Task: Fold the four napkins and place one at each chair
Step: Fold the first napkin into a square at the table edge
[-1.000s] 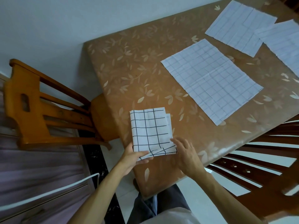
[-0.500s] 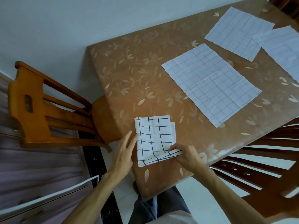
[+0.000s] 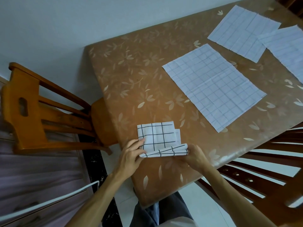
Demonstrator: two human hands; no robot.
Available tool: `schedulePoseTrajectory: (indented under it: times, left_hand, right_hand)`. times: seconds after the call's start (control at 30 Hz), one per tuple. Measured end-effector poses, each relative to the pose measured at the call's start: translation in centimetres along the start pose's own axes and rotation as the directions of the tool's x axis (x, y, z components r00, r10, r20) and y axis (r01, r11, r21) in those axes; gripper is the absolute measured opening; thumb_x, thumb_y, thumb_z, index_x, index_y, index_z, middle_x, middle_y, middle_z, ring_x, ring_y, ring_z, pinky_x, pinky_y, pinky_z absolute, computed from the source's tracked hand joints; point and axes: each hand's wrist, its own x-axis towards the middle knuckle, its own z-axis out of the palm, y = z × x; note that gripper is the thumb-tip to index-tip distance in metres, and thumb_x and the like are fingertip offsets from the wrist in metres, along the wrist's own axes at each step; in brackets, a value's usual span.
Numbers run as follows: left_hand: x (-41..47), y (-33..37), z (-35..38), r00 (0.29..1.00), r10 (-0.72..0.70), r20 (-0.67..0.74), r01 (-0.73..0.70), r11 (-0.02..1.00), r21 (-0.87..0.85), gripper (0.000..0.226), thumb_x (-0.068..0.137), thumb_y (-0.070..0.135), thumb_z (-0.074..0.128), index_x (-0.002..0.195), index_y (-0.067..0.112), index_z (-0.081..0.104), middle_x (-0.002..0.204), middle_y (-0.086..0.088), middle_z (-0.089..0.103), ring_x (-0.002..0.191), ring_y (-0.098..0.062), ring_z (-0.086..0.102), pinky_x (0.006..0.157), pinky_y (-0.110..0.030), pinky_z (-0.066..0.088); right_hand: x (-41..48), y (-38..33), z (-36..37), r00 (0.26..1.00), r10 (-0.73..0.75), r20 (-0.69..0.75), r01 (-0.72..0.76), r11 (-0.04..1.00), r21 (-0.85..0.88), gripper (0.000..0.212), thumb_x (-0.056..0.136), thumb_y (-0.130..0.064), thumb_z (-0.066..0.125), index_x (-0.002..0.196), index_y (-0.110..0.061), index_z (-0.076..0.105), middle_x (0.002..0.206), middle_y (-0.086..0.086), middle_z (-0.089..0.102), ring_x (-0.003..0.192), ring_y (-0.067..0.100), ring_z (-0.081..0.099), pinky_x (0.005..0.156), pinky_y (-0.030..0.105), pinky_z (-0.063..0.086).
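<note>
A white napkin with a black grid (image 3: 157, 136) lies partly folded near the table's near left corner. Its near edge is lifted and rolled over into a fold. My left hand (image 3: 131, 154) pinches that fold's left end, and my right hand (image 3: 195, 157) pinches its right end. Three more napkins lie flat and unfolded, pale side up: one (image 3: 214, 86) at the middle of the table, one (image 3: 241, 31) farther back, one (image 3: 290, 49) at the right edge of view, overlapping the second.
The brown leaf-patterned table (image 3: 136, 79) stands against a pale wall. A light wooden chair (image 3: 41, 110) is tucked in at its left end. A dark wooden chair (image 3: 262, 169) stands at the near right. My legs show below the table edge.
My left hand has come back from beside the napkin onto its near left corner. Both hands have lifted the near edge and turned it over toward the far side.
</note>
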Motion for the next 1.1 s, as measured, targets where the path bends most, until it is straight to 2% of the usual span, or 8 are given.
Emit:
schedulePoseTrajectory:
  times: [0.1, 0.2, 0.33, 0.53, 0.63, 0.8, 1.0, 1.1]
  left_hand:
    - [0.2, 0.3, 0.2, 0.998, -0.068, -0.007, 0.068, 0.998, 0.007, 0.035, 0.088, 0.042, 0.06, 0.101, 0.014, 0.077, 0.109, 0.01, 0.068, 0.098, -0.012, 0.058, 0.08, -0.03, 0.054]
    - [1.0, 1.3, -0.1, 0.952, -0.303, 0.033, 0.304, 0.95, -0.072, 0.048, 0.093, 0.055, 0.049, 0.073, 0.014, 0.064, 0.074, 0.003, 0.055, 0.068, -0.008, 0.052, 0.06, -0.023, 0.042]
    - [2.4, 2.2, -0.3, 0.874, -0.483, 0.059, 0.473, 0.814, -0.338, 0.037, 0.101, 0.035, 0.051, 0.065, 0.026, 0.045, 0.05, 0.001, 0.043, 0.044, -0.006, 0.041, 0.046, -0.019, 0.026]
    - [3.6, 0.1, 0.7, 0.778, -0.627, 0.052, 0.574, 0.675, -0.464, 0.042, 0.102, 0.031, 0.049, 0.067, 0.008, 0.044, 0.057, -0.005, 0.039, 0.053, -0.005, 0.035, 0.056, -0.03, 0.029]
    - [3.7, -0.6, 0.8, 0.754, -0.655, 0.054, 0.599, 0.651, -0.466, 0.042, 0.101, 0.035, 0.049, 0.065, 0.014, 0.04, 0.057, -0.001, 0.04, 0.053, -0.009, 0.038, 0.056, -0.034, 0.032]
    - [3.5, -0.6, 0.5, 0.75, -0.647, 0.14, 0.65, 0.68, -0.338, 0.032, 0.092, 0.061, 0.049, 0.088, 0.031, 0.057, 0.075, 0.007, 0.066, 0.075, -0.014, 0.064, 0.068, -0.034, 0.049]
    - [2.8, -0.9, 0.2, 0.82, -0.544, 0.178, 0.572, 0.785, -0.236, 0.027, 0.096, 0.047, 0.054, 0.078, 0.028, 0.047, 0.053, 0.012, 0.058, 0.043, -0.008, 0.047, 0.046, -0.03, 0.033]
    - [3.1, -0.6, 0.1, 0.826, -0.551, 0.119, 0.564, 0.806, -0.18, 0.026, 0.098, 0.045, 0.052, 0.081, 0.026, 0.046, 0.059, 0.006, 0.062, 0.05, -0.009, 0.055, 0.046, -0.032, 0.039]
  right_hand:
    - [0.5, 0.7, 0.0, 0.999, 0.038, -0.011, -0.038, 0.999, -0.031, 0.017, 0.089, -0.024, 0.068, 0.103, -0.028, 0.077, 0.088, -0.018, 0.073, 0.067, -0.006, 0.065, 0.058, 0.012, 0.05]
    - [1.4, 0.6, 0.0, 0.992, 0.115, -0.045, -0.115, 0.993, -0.007, 0.013, 0.091, -0.034, 0.066, 0.085, -0.027, 0.074, 0.074, -0.014, 0.071, 0.06, -0.001, 0.064, 0.054, 0.014, 0.049]
    - [3.3, 0.4, 0.2, 0.978, 0.189, -0.092, -0.185, 0.981, 0.051, 0.039, 0.089, -0.043, 0.066, 0.067, -0.012, 0.063, 0.062, 0.001, 0.065, 0.054, 0.01, 0.057, 0.051, 0.028, 0.045]
    - [5.7, -0.5, 0.0, 0.995, 0.091, -0.032, -0.089, 0.995, 0.048, 0.036, 0.086, -0.053, 0.064, 0.1, -0.021, 0.07, 0.09, -0.006, 0.074, 0.081, 0.012, 0.07, 0.069, 0.037, 0.059]
    - [6.5, -0.6, 0.1, 0.991, 0.137, 0.005, -0.137, 0.991, 0.003, 0.029, 0.091, -0.045, 0.062, 0.085, -0.017, 0.067, 0.077, -0.006, 0.069, 0.069, 0.012, 0.064, 0.059, 0.026, 0.052]
    - [6.6, 0.0, 0.0, 0.976, 0.212, -0.049, -0.216, 0.973, -0.079, 0.037, 0.097, -0.039, 0.055, 0.067, -0.018, 0.052, 0.063, -0.007, 0.052, 0.058, 0.011, 0.049, 0.049, 0.019, 0.033]
    - [6.3, 0.0, 0.5, 0.976, 0.197, -0.088, -0.205, 0.974, -0.093, 0.029, 0.096, -0.044, 0.053, 0.084, -0.02, 0.064, 0.078, -0.006, 0.067, 0.07, 0.014, 0.065, 0.054, 0.028, 0.052]
    - [6.1, -0.4, 0.9, 0.974, 0.184, -0.129, -0.205, 0.964, -0.172, 0.028, 0.098, -0.039, 0.051, 0.077, -0.021, 0.055, 0.074, -0.004, 0.064, 0.067, 0.017, 0.061, 0.052, 0.025, 0.045]
